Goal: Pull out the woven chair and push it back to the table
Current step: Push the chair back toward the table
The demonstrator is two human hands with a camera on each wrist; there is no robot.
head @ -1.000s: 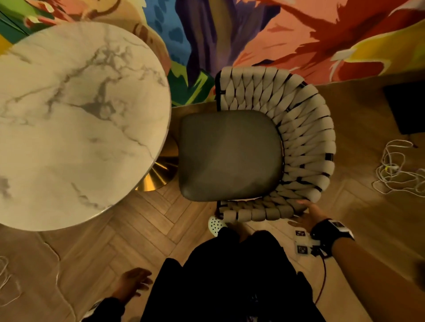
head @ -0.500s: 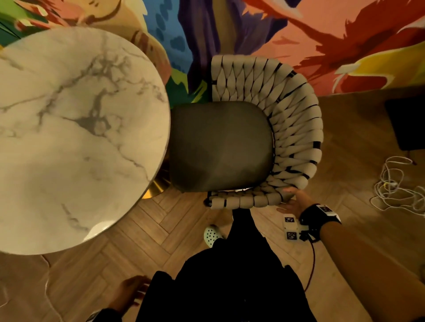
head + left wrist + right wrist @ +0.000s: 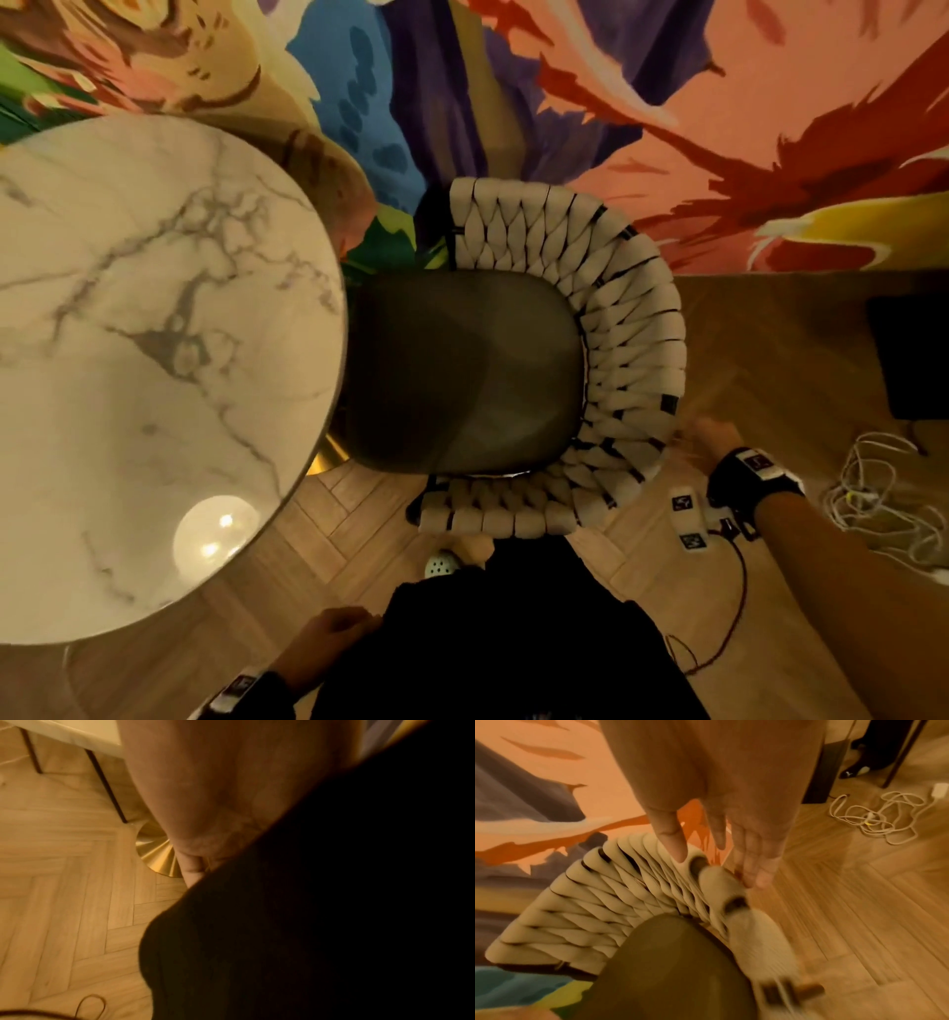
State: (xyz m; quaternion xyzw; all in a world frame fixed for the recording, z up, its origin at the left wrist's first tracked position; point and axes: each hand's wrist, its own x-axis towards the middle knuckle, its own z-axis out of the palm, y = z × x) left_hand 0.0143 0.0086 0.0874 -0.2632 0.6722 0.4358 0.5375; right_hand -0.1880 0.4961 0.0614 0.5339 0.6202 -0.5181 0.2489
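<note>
From the head camera, the woven chair (image 3: pixel 606 334) stands on the herringbone wood floor (image 3: pixel 770 360) with the front of its dark seat cushion (image 3: pixel 462 375) tucked under the rim of the round marble table (image 3: pixel 154 360); a strip of the table's brass base (image 3: pixel 328 457) shows between them. The right hand (image 3: pixel 711 442) is at the outer side of the curved woven back, but it is blurred here, so contact cannot be told from this view. The left hand (image 3: pixel 328 642) hangs low beside the person's dark clothing (image 3: pixel 513 642), fingers loosely curled, holding nothing. A tangle of white cable (image 3: pixel 883 493) lies on the floor to the right, and a colourful mural (image 3: pixel 667 128) fills the wall behind.

The left wrist view shows the left hand (image 3: pixel 218 801) against dark cloth (image 3: pixel 334 902), its fingers loosely bent with nothing in them (only the tips of a couple can be seen). The brass base (image 3: pixel 159 858) sits on the floor beyond.

The right wrist view shows the right hand (image 3: pixel 718 801) with fingers straight and slightly spread, the thumb tip resting on the top rail of the woven chair (image 3: pixel 603 902), the other fingertips (image 3: pixel 757 876) touching its outer edge. The cable (image 3: pixel 875 817) lies well apart.
</note>
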